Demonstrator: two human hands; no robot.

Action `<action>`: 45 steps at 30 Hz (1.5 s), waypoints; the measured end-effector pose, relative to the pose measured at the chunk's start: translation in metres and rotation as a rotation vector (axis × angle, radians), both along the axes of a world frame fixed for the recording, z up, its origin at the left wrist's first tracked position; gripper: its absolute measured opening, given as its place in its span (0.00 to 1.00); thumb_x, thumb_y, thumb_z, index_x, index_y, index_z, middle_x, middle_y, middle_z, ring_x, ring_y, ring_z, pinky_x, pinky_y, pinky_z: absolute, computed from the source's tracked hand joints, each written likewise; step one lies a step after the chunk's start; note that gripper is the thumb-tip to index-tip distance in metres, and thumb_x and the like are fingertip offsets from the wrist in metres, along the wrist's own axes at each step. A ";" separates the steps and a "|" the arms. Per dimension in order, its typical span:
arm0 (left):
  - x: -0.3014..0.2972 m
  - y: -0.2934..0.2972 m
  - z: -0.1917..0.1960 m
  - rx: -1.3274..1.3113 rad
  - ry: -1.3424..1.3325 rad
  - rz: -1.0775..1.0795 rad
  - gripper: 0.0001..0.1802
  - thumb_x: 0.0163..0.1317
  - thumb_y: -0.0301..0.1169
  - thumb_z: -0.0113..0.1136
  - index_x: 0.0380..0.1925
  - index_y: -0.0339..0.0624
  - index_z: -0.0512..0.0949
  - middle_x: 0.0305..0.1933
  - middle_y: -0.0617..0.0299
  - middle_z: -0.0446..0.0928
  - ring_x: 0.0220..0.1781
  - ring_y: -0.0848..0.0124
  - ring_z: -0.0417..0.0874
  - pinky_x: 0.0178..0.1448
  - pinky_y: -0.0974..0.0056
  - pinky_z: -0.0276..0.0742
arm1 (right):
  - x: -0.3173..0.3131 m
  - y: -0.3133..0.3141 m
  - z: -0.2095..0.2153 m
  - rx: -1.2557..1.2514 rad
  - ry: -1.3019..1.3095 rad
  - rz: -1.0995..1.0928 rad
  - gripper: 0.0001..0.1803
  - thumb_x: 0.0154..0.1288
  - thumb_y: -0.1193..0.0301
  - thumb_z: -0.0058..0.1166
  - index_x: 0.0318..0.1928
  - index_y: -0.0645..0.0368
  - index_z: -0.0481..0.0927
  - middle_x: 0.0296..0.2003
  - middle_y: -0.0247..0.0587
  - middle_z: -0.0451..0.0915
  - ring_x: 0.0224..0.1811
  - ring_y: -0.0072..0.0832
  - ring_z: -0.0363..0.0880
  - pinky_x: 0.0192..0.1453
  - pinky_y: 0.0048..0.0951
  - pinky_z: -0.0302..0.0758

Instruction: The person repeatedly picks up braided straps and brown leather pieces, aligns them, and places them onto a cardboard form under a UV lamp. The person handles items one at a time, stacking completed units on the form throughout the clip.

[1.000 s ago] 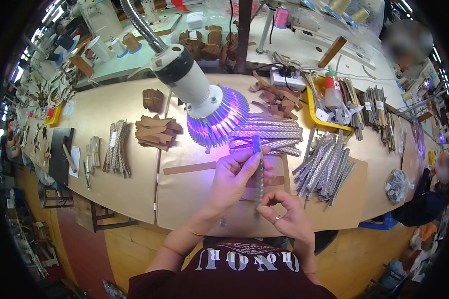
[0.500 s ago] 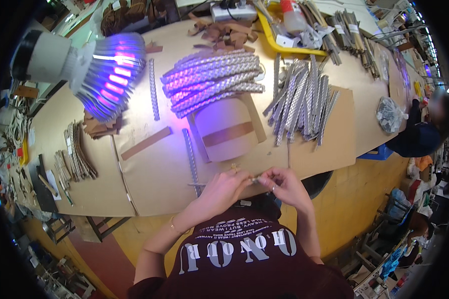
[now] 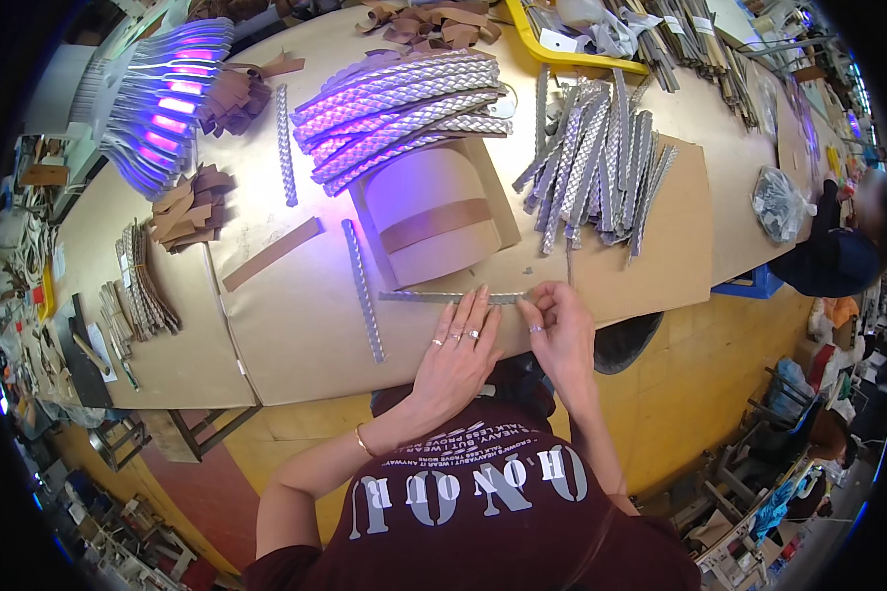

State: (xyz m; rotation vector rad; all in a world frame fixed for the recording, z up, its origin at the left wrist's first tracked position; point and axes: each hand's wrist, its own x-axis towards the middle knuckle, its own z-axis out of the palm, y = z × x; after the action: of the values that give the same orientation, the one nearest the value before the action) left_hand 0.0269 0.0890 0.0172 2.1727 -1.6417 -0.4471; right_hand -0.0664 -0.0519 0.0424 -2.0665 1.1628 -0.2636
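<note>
A narrow braided silver-grey strip (image 3: 409,296) lies crosswise on the covered table near its front edge. My left hand (image 3: 458,350) rests over the strip with fingers stretched out, fingertips at its middle. At the strip's right end, my right hand (image 3: 562,330) pinches it between thumb and fingers. Just beyond is a rounded cardboard form (image 3: 429,197) with a brown band (image 3: 436,228) across it. A thick bundle of braided silver strips (image 3: 404,113) sits on top of or behind that form. Another single braided strip (image 3: 363,291) lies lengthwise to the left of my hands.
Many cut braided strips (image 3: 596,163) are heaped at the right, partly over a cardboard sheet (image 3: 660,236). A finned lamp (image 3: 168,108) glows purple at the far left. Brown scraps (image 3: 192,207) and a flat brown strip (image 3: 273,254) lie below it. A yellow tray (image 3: 572,59) stands behind.
Both hands were close together at the table edge, fingers closed around the strip. They have moved farther onto the table, the strip lies straight, and my left hand has flattened over it.
</note>
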 end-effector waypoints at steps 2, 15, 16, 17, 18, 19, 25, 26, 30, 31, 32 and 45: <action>-0.004 -0.001 -0.002 0.001 -0.027 0.016 0.35 0.61 0.40 0.63 0.66 0.40 0.66 0.74 0.41 0.56 0.75 0.48 0.58 0.75 0.46 0.56 | -0.004 0.000 0.000 -0.004 -0.079 0.034 0.10 0.61 0.77 0.64 0.41 0.65 0.78 0.24 0.35 0.74 0.20 0.19 0.69 0.25 0.22 0.68; -0.032 -0.007 -0.017 0.034 -0.213 0.195 0.35 0.63 0.61 0.51 0.67 0.58 0.70 0.75 0.48 0.58 0.75 0.48 0.57 0.77 0.47 0.42 | -0.002 -0.001 0.001 0.144 -0.056 -0.053 0.07 0.64 0.75 0.62 0.40 0.64 0.81 0.32 0.42 0.79 0.27 0.27 0.80 0.31 0.27 0.75; -0.032 -0.006 -0.017 0.043 -0.240 0.194 0.36 0.63 0.61 0.51 0.67 0.59 0.70 0.75 0.49 0.59 0.76 0.48 0.57 0.77 0.47 0.40 | 0.000 0.000 0.001 0.130 -0.045 -0.050 0.06 0.64 0.75 0.62 0.39 0.64 0.80 0.32 0.42 0.79 0.27 0.26 0.80 0.31 0.27 0.75; -0.031 -0.006 -0.017 0.059 -0.241 0.188 0.36 0.63 0.62 0.51 0.67 0.60 0.70 0.75 0.49 0.59 0.76 0.48 0.56 0.77 0.47 0.40 | 0.001 0.000 0.001 0.116 -0.037 -0.049 0.06 0.64 0.76 0.62 0.39 0.64 0.80 0.31 0.41 0.79 0.26 0.26 0.80 0.31 0.26 0.75; -0.031 -0.006 -0.017 0.072 -0.235 0.180 0.36 0.62 0.62 0.51 0.67 0.60 0.69 0.75 0.50 0.59 0.76 0.48 0.56 0.77 0.47 0.39 | 0.002 0.001 0.000 0.103 -0.024 -0.055 0.06 0.64 0.76 0.62 0.39 0.64 0.80 0.31 0.41 0.78 0.26 0.25 0.79 0.30 0.26 0.75; -0.031 -0.006 -0.017 0.083 -0.227 0.169 0.37 0.62 0.63 0.51 0.68 0.61 0.69 0.75 0.50 0.59 0.77 0.47 0.55 0.78 0.47 0.38 | 0.003 0.001 0.000 0.109 -0.035 -0.054 0.05 0.64 0.76 0.62 0.38 0.64 0.80 0.31 0.41 0.78 0.26 0.25 0.79 0.30 0.26 0.74; -0.032 -0.007 -0.018 0.072 -0.219 0.189 0.37 0.60 0.63 0.54 0.67 0.62 0.69 0.77 0.49 0.56 0.76 0.41 0.54 0.76 0.43 0.38 | 0.004 -0.001 0.001 0.079 -0.032 -0.025 0.05 0.63 0.76 0.63 0.37 0.63 0.81 0.29 0.39 0.77 0.25 0.24 0.77 0.29 0.24 0.73; -0.032 -0.006 -0.019 0.068 -0.210 0.186 0.37 0.60 0.63 0.54 0.67 0.62 0.69 0.77 0.49 0.56 0.76 0.40 0.54 0.76 0.43 0.38 | 0.004 -0.001 0.002 0.080 -0.039 -0.025 0.05 0.63 0.76 0.63 0.37 0.62 0.81 0.28 0.39 0.77 0.25 0.24 0.78 0.29 0.24 0.73; -0.032 -0.006 -0.020 0.040 -0.205 0.212 0.36 0.60 0.63 0.54 0.67 0.63 0.70 0.75 0.41 0.56 0.75 0.40 0.55 0.76 0.44 0.38 | 0.004 -0.002 0.003 0.066 -0.048 -0.022 0.04 0.63 0.76 0.63 0.37 0.62 0.81 0.29 0.39 0.77 0.25 0.24 0.78 0.29 0.25 0.73; -0.032 -0.006 -0.020 0.035 -0.193 0.220 0.36 0.60 0.63 0.54 0.67 0.63 0.70 0.75 0.38 0.56 0.75 0.40 0.56 0.77 0.45 0.38 | 0.004 -0.002 0.003 0.060 -0.045 -0.023 0.04 0.63 0.76 0.63 0.37 0.62 0.82 0.29 0.39 0.77 0.25 0.25 0.78 0.29 0.25 0.73; -0.032 -0.006 -0.020 0.021 -0.187 0.229 0.36 0.60 0.63 0.53 0.66 0.64 0.71 0.74 0.36 0.56 0.75 0.40 0.56 0.77 0.45 0.38 | 0.005 -0.002 0.003 0.055 -0.047 -0.022 0.04 0.63 0.76 0.63 0.37 0.62 0.82 0.29 0.40 0.78 0.25 0.25 0.78 0.29 0.25 0.74; -0.032 -0.009 -0.016 0.115 -0.290 0.215 0.34 0.64 0.64 0.45 0.67 0.66 0.70 0.71 0.33 0.60 0.74 0.48 0.62 0.78 0.49 0.34 | -0.002 -0.001 0.004 -0.070 -0.041 0.030 0.06 0.61 0.73 0.64 0.38 0.60 0.84 0.33 0.40 0.81 0.26 0.31 0.82 0.31 0.28 0.77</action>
State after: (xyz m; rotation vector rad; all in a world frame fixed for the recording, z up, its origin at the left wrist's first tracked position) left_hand -0.0047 0.0797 0.0016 2.5660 -1.5277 -0.1736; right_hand -0.0688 -0.0525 0.0465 -2.1278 1.1114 -0.3357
